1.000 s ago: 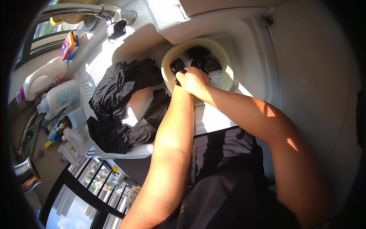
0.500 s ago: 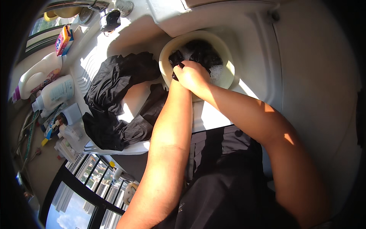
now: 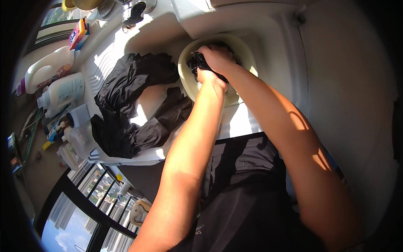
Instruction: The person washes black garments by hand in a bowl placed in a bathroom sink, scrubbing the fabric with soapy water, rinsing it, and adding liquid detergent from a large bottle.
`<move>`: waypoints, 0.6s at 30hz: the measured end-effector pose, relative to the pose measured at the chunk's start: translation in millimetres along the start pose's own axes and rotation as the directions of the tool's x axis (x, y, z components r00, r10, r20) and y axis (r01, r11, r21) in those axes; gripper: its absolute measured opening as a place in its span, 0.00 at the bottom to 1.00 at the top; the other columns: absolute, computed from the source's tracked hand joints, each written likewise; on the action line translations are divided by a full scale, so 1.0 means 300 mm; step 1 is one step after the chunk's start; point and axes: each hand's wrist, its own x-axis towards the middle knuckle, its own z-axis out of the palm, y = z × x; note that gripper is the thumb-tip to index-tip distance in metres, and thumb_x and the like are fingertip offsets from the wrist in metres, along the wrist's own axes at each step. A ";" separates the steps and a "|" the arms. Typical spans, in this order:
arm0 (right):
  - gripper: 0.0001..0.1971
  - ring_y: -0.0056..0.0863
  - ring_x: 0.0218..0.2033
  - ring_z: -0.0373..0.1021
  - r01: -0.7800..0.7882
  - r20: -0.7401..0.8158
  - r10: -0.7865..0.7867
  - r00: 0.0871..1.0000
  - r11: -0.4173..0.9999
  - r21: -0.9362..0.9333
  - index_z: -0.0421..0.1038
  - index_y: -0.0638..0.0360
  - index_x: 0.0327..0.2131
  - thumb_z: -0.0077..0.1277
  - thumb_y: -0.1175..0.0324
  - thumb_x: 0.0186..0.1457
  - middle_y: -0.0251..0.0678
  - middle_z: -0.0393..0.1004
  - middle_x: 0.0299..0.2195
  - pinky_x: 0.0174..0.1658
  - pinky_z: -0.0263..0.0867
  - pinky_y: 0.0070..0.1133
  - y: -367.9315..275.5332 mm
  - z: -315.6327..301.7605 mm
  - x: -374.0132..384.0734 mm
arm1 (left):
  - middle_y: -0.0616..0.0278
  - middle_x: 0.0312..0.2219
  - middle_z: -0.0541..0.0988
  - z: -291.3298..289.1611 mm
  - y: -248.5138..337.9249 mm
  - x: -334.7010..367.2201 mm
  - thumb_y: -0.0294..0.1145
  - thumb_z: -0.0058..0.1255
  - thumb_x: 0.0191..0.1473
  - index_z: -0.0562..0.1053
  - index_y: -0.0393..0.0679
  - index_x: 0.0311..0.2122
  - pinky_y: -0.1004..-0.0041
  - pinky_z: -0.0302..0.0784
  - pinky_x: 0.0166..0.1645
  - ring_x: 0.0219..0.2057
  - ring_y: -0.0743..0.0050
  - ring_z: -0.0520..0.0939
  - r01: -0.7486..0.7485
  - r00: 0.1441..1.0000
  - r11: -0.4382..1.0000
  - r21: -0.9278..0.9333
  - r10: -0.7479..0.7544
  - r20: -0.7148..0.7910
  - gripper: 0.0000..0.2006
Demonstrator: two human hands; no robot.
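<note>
A round cream basin (image 3: 253, 63) stands in the sink, and both my hands are inside it. Wet black cloth (image 3: 198, 62) is bunched between them. My left hand (image 3: 208, 77) is closed on the lower part of the cloth, its palm side partly hidden. Just beyond it, my right hand (image 3: 216, 58) curls over the upper part of the same cloth, with some fingers out of sight. Left of the basin, a crumpled black garment (image 3: 121, 86) lies spread over the sink's ribbed washboard side, touched by neither hand.
A faucet (image 3: 134, 13) juts out at the far left. Along the left edge stand a white jug with a purple cap (image 3: 50, 69), a white bottle (image 3: 65, 93), a colourful box (image 3: 78, 35) and several smaller containers. A window (image 3: 75, 222) is at lower left.
My right hand has moved farther into the basin and off my left wrist. My left hand now shows below it, gripping the cloth. The view has shifted slightly.
</note>
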 end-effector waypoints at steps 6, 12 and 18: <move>0.39 0.46 0.70 0.60 0.067 -0.019 -0.075 0.997 0.706 0.705 0.59 0.61 0.71 0.47 0.67 0.53 0.52 0.63 0.69 0.72 0.54 0.34 0.050 -0.183 -0.291 | 0.62 0.59 0.78 0.219 -0.079 -0.431 0.54 0.50 0.70 0.69 0.50 0.66 0.53 0.80 0.57 0.58 0.62 0.80 -0.349 0.902 0.866 0.357 0.413 -0.121 0.27; 0.30 0.13 0.33 0.67 0.431 -0.350 -0.313 0.883 0.835 0.342 0.68 0.56 0.67 0.58 0.75 0.61 0.29 0.75 0.39 0.37 0.66 0.15 0.186 -0.290 -0.407 | 0.54 0.51 0.80 0.115 -0.016 -0.342 0.32 0.46 0.72 0.69 0.39 0.62 0.63 0.84 0.52 0.48 0.61 0.84 -0.491 0.793 0.772 0.403 0.588 -0.161 0.18; 0.12 0.15 0.41 0.73 0.410 -0.423 -0.134 0.896 0.615 0.674 0.81 0.59 0.48 0.65 0.70 0.61 0.27 0.80 0.41 0.50 0.70 0.16 0.131 -0.380 -0.592 | 0.62 0.53 0.81 0.103 0.029 -0.350 0.49 0.30 0.76 0.72 0.47 0.58 0.57 0.83 0.52 0.52 0.63 0.84 -0.361 0.912 0.932 -0.016 0.350 -0.214 0.22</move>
